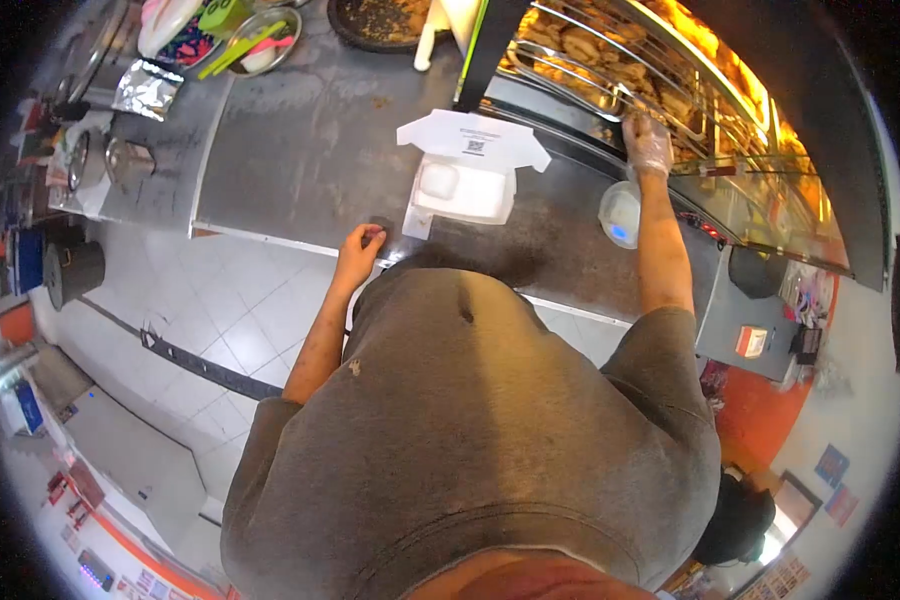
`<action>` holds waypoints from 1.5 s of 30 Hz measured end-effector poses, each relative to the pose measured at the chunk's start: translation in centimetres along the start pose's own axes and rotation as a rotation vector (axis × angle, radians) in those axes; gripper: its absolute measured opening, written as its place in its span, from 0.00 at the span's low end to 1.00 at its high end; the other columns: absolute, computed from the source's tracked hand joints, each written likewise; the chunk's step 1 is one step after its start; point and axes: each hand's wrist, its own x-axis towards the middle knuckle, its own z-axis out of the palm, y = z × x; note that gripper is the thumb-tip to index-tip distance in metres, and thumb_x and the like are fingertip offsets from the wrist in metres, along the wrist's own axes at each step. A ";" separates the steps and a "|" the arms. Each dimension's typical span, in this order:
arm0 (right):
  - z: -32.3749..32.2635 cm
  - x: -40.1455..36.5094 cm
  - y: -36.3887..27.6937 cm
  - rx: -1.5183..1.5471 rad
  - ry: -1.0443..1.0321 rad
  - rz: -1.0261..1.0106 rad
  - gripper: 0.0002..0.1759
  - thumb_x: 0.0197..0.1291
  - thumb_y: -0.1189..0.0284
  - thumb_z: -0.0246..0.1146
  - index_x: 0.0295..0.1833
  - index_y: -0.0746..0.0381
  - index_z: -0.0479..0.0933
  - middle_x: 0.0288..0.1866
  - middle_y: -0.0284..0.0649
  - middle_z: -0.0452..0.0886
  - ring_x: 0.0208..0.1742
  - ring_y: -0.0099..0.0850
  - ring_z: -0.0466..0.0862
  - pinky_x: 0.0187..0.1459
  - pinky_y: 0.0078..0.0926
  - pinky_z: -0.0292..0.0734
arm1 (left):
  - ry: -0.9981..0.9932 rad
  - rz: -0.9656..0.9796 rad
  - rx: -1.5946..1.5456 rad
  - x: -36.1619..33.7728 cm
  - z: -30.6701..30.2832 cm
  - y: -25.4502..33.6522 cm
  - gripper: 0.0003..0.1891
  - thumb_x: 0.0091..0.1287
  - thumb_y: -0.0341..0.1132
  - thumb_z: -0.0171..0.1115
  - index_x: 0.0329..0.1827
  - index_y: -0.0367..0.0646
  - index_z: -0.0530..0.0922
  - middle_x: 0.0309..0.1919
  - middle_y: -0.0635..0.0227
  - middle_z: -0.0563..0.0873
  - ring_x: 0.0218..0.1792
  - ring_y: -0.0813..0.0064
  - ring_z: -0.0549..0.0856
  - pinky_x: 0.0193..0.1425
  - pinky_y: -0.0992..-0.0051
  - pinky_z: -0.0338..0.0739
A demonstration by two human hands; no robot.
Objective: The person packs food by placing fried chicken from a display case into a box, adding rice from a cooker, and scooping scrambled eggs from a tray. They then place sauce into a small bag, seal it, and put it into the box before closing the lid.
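Observation:
My bare left hand [360,248] is at the front edge of the steel counter [300,150], its fingers curled. Whether anything is between them is hidden. My right hand [649,142], in a clear glove, reaches into the lit display cabinet and is closed on what look like metal tongs [608,98]. Browned pieces of food, probably chicken [582,45], lie on the racks close to the tongs. Between my hands stands an open white takeaway box [485,195], its printed lid folded back. A small pale container [438,181] sits in its left side.
A round translucent tub [620,214] stands beside my right forearm. The cabinet's glass panel [745,200] juts out at right. At the back are a dark round pan [380,22], a white-handled knife [426,45] and a metal bowl [262,60] with green-handled utensils. Foil [148,90] lies at left.

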 end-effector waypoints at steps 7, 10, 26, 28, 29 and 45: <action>-0.9 -0.1 -0.7 0.055 0.061 -0.040 0.13 0.55 0.60 0.64 0.42 0.55 0.79 0.39 0.44 0.83 0.41 0.45 0.82 0.41 0.42 0.77 | -0.014 -0.122 -0.154 -1.7 -1.2 0.5 0.16 0.67 0.40 0.61 0.48 0.37 0.78 0.37 0.66 0.84 0.35 0.77 0.81 0.43 0.76 0.75; 0.4 -0.3 0.5 0.006 0.136 -0.153 0.11 0.54 0.63 0.66 0.39 0.55 0.78 0.36 0.43 0.82 0.40 0.45 0.81 0.42 0.41 0.76 | -0.015 -0.117 -0.155 -2.5 -1.0 0.1 0.16 0.67 0.40 0.61 0.50 0.37 0.78 0.38 0.66 0.84 0.35 0.77 0.81 0.43 0.77 0.74; -0.4 -0.3 1.8 0.007 -0.032 -0.378 0.11 0.59 0.60 0.61 0.42 0.53 0.80 0.53 0.39 0.78 0.48 0.39 0.80 0.45 0.39 0.80 | -0.011 -0.201 -0.097 -7.3 1.4 1.3 0.15 0.68 0.39 0.59 0.51 0.39 0.77 0.40 0.65 0.83 0.35 0.77 0.81 0.40 0.77 0.75; -0.4 -0.2 1.7 0.048 -0.035 -0.405 0.12 0.60 0.60 0.59 0.44 0.52 0.80 0.54 0.38 0.78 0.51 0.40 0.80 0.47 0.39 0.80 | -0.011 -0.225 -0.090 -7.8 1.9 1.7 0.14 0.68 0.39 0.59 0.51 0.40 0.77 0.40 0.66 0.83 0.35 0.77 0.81 0.40 0.77 0.75; 0.0 -0.1 1.7 0.051 -0.020 -0.433 0.09 0.58 0.64 0.62 0.41 0.55 0.77 0.55 0.37 0.78 0.48 0.40 0.80 0.45 0.38 0.80 | -0.039 -0.219 -0.089 -7.9 2.4 1.6 0.14 0.68 0.39 0.59 0.51 0.40 0.77 0.39 0.67 0.83 0.35 0.77 0.81 0.40 0.77 0.75; -1.8 -4.6 0.2 0.302 0.368 -0.496 0.14 0.49 0.62 0.69 0.42 0.45 0.76 0.52 0.26 0.78 0.37 0.25 0.82 0.33 0.21 0.82 | -0.167 -0.252 -0.067 -8.4 7.7 3.4 0.16 0.68 0.40 0.59 0.52 0.40 0.76 0.39 0.67 0.81 0.35 0.78 0.81 0.37 0.80 0.74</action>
